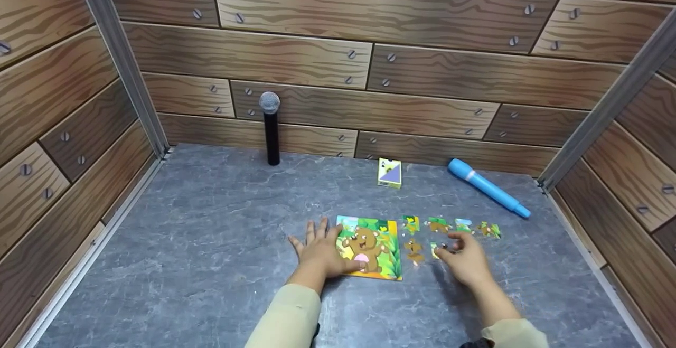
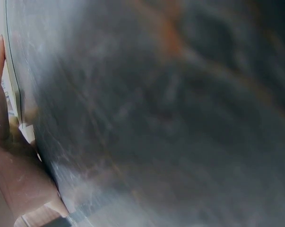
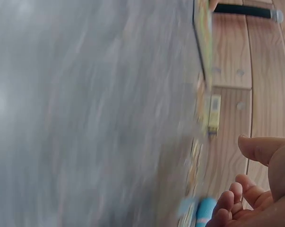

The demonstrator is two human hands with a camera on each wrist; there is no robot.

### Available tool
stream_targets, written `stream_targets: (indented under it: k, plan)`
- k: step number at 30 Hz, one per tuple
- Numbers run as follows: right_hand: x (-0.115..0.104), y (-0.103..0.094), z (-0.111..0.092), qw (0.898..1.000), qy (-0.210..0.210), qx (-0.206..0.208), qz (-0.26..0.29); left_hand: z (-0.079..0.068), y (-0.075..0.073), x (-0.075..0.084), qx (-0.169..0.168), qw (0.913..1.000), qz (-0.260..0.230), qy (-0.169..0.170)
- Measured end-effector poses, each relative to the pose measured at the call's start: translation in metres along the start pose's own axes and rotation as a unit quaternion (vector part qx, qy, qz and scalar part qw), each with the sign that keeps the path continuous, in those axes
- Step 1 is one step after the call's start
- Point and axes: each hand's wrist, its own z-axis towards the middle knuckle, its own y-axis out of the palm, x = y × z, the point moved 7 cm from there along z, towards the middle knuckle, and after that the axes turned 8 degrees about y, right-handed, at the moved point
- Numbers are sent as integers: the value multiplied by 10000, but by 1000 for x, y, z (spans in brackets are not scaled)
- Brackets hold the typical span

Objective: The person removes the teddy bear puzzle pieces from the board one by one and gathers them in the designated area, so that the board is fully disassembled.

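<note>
A square puzzle board (image 1: 377,240) with a cartoon bear lies flat on the grey tabletop. My left hand (image 1: 320,253) rests with fingers spread over its left edge, the thumb across the lower part of the picture. To the right of the board lie several loose puzzle pieces, among them a brown bear piece (image 1: 414,252). My right hand (image 1: 467,261) is beside a small light-coloured puzzle piece (image 1: 435,251), which the thumb partly covers. In the right wrist view the thumb (image 3: 260,150) stands apart from loosely bent fingers (image 3: 244,194), with nothing visible between them.
A black microphone (image 1: 272,137) stands upright at the back left. Near the back wall is a yellow and purple card box (image 1: 390,173), with a blue marker-like stick (image 1: 488,188) lying to its right. Wood-patterned walls (image 1: 296,52) enclose the table on three sides.
</note>
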Motion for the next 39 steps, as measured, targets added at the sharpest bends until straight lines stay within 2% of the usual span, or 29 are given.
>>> stream_targets:
  k: [9,16,21,28,39]
  plan:
    - [-31,41,-20,9985,-374,-240,310,4,4,-2,-74,10000,39,-34]
    - [-50,80,-33,9922,-849,-762,499,2,1,0,-76,9998,169,-31]
    - [-57,103,-38,9879,-938,-1231,133,1,0,1,-21,9998,204,15]
    - [-55,112,-38,9882,-733,-1287,-379,4,4,-1,-81,9998,179,-12]
    - [-55,112,-40,9891,-704,-1167,-565,4,4,-2,-97,9998,162,3]
